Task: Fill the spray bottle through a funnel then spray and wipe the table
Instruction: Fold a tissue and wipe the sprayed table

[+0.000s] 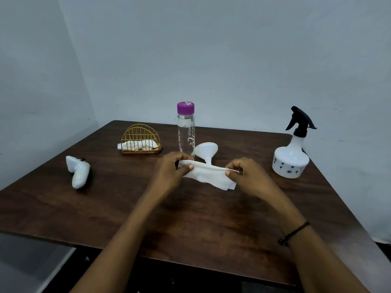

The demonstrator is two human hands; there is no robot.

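Note:
A white tissue (208, 176) is stretched between both hands just above the dark wooden table (190, 218). My left hand (172, 169) pinches its left end and my right hand (243, 173) pinches its right end. Behind the tissue a white funnel (205, 150) lies on its side beside a clear water bottle (186, 132) with a purple cap. The white spray bottle (291, 157) with a black trigger head stands upright at the right of the table.
A gold wire napkin holder (140, 140) with white tissues stands at the back left. A white game controller (78, 171) lies at the left. Grey walls close in behind and to the left; the table's near edge runs below my forearms.

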